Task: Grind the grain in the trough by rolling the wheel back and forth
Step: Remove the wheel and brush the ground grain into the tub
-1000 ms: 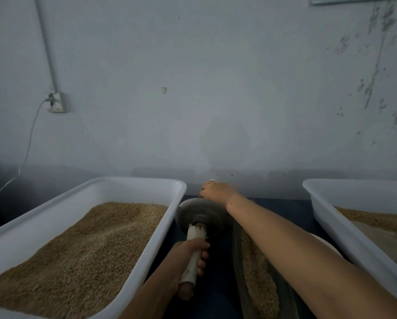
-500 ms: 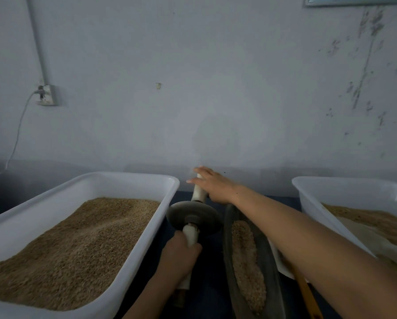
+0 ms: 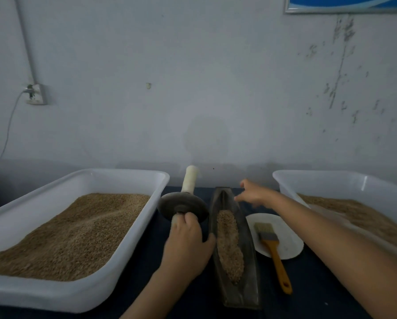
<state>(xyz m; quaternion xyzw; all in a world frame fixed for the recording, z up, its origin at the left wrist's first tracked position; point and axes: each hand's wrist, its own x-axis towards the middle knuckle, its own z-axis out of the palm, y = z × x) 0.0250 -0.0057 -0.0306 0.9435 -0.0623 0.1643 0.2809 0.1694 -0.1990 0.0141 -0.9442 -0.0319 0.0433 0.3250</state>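
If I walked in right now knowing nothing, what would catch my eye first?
Probably the two big white tubs of grain, one at the left and one at the right. Between them lies a narrow dark trough holding a strip of grain. Just left of it, the left hand grips the near handle of a heavy grinding wheel, while the right hand hangs open over the trough's far end.

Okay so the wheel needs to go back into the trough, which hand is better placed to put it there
The left hand: it already grips the near handle of the wheel, which sits just left of the trough. The right hand is open and empty over the trough's far end, well placed only to take the far handle.
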